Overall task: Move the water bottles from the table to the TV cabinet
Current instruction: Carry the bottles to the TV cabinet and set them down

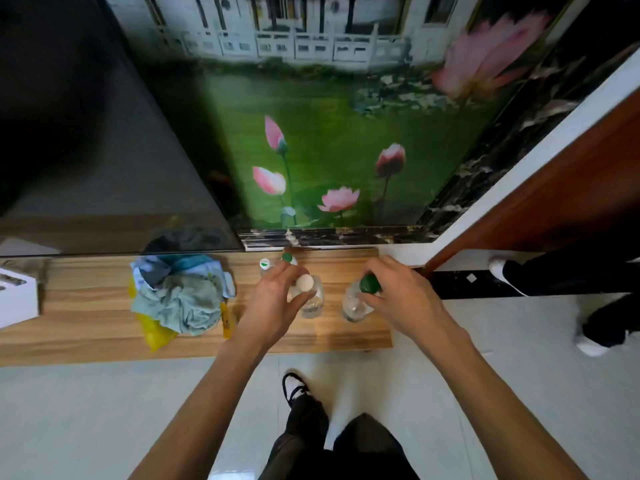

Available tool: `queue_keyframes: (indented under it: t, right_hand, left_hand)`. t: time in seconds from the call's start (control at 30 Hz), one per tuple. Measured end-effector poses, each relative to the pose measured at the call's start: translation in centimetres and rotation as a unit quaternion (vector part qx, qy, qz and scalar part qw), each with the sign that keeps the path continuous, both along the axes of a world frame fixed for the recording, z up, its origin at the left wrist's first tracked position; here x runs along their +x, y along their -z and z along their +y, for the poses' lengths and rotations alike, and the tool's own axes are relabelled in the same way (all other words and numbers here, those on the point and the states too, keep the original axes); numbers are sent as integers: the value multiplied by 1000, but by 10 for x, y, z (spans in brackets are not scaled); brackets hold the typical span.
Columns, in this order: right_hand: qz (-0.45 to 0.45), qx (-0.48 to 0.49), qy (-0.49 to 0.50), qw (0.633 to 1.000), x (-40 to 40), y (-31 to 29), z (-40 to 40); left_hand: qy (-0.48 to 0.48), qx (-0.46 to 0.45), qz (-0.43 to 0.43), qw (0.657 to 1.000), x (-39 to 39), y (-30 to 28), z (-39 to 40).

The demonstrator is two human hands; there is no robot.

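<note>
A clear plastic bottle with a white cap (309, 295) stands on the wooden TV cabinet top (86, 299), the left hand (273, 299) grasping its neck. Just beside it, the right hand (394, 292) grips a clear green-capped bottle (358, 299) at the cap.

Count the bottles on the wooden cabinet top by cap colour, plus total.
White cap: 1, the bottle under the left hand.
Dark green cap: 2, the bottle under the right hand and one at the back.
White cap with green mark: 1, at the back.
Total: 4 bottles on the cabinet top.
</note>
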State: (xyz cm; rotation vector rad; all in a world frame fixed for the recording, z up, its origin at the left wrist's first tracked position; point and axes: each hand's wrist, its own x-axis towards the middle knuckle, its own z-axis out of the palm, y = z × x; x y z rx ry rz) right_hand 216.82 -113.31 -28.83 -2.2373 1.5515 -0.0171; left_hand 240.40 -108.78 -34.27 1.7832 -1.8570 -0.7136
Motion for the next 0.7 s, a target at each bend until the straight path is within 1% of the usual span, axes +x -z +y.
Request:
queue_keyframes:
  t: [0.23, 0.37, 0.43, 0.53, 0.6, 0.7]
  right_hand:
    - [-13, 23, 4, 1000, 8, 65, -65]
    - [-33, 33, 0, 999, 10, 114, -93]
    - [-33, 25, -15, 999, 11, 143, -109]
    - [-21, 26, -33, 999, 12, 186, -127]
    - [-20, 37, -33, 999, 13, 212, -138]
    - [-27, 38, -23, 999, 16, 244, -154]
  left_hand:
    - [-23, -1, -4, 1000, 6, 64, -64]
    - [-3, -7, -15, 1000, 4, 108, -93]
    - [16, -12, -34, 999, 4, 132, -106]
    - [39, -10, -84, 996, 6, 168, -123]
    - [53, -11, -115, 992, 8, 190, -136]
    - [59, 0, -136, 989, 11, 216, -153]
